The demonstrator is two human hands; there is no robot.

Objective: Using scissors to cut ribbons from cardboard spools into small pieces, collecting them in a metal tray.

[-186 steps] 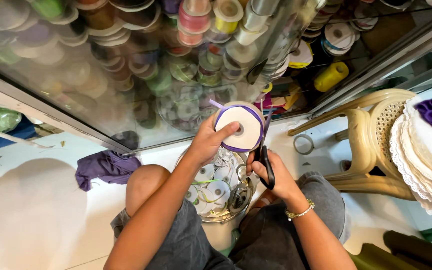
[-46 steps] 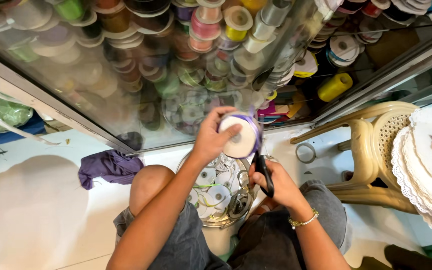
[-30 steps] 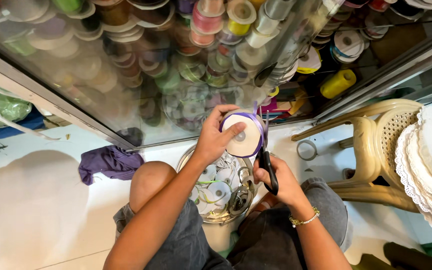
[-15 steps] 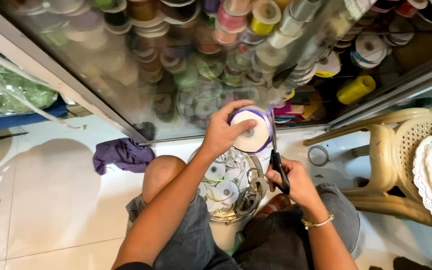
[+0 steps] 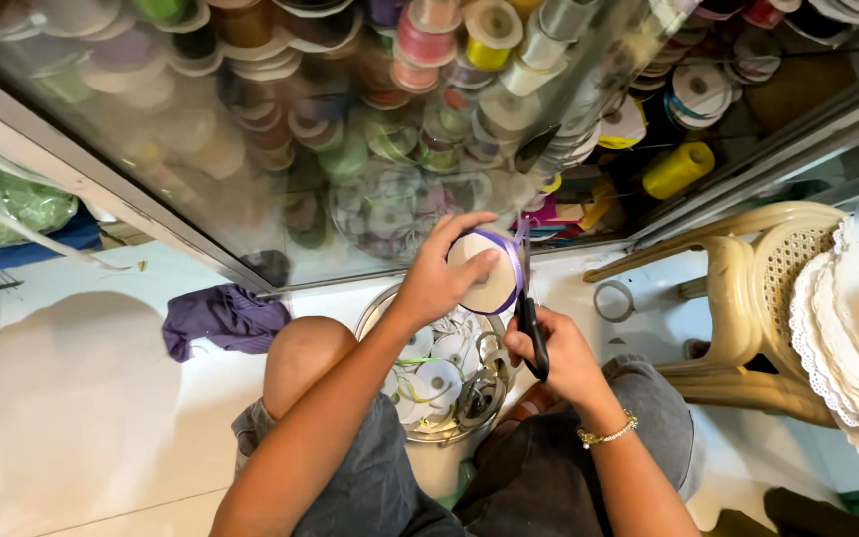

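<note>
Behind the glass cabinet front [image 5: 251, 169] the stacked ribbon rolls are blurred by reflections and cannot be told apart singly. On the white floor [image 5: 62, 418] at the left, a crumpled purple cloth [image 5: 223, 318] lies just beside your left knee. Between your knees stands a metal pail [image 5: 441, 438] of white spools, its base hidden by your shorts. Your left hand [image 5: 439, 283] is closed around a ribbon spool [image 5: 487, 270], fingers over its top edge and thumb across its pale face, held above the pail's far rim. The spool is a flat cream disc wound with purple ribbon. Your right hand [image 5: 559, 358] is clenched on black-handled scissors [image 5: 529, 318], just right of the spool; the blades rise against its purple edge, but whether they are parted cannot be made out. At the right, a plastic chair [image 5: 748, 288] carries white lace-edged rounds [image 5: 847, 328], cut off by the frame.
</note>
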